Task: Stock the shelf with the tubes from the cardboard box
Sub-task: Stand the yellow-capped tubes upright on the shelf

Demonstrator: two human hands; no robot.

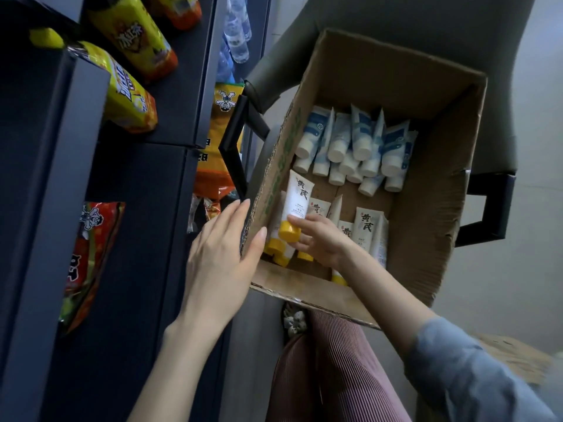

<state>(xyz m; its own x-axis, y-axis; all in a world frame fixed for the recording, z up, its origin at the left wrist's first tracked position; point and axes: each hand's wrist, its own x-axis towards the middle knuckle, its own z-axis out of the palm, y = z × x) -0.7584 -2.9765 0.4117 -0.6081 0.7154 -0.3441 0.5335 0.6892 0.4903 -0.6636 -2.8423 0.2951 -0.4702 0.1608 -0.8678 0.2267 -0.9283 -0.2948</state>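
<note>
Cardboard, brown and frayed at the edges: the cardboard box point(426, 208) sits open on a grey chair point(396, 13), between its black armrests point(234, 147), just right of the dark shelf point(170, 117). My right hand point(320, 239) is down inside the box at its near left corner, fingers curled round the yellow cap end of a white tube point(297, 205) printed with dark characters. The tube leans against the box's left wall, its crimped end pointing away from me. More yellow-capped tubes point(368, 229) lie along the near side, some under my hand. At the far side a cluster of blue-and-white tubes point(362, 141) lies with white caps toward me.

My left hand point(219, 254) holds nothing. Its fingers are straight and lie against the outside of the box's left wall, with the thumb at the wall's top edge.

On the shelf lie snack bags: a yellow bag point(128, 95) far left, a red bag point(88, 254) nearer, and an orange bag point(217, 153) beside the armrest. Clear water bottles point(237, 32) stand at the far end. My blue sleeve point(457, 370) and pink ribbed trousers point(329, 376) show nearest me.
</note>
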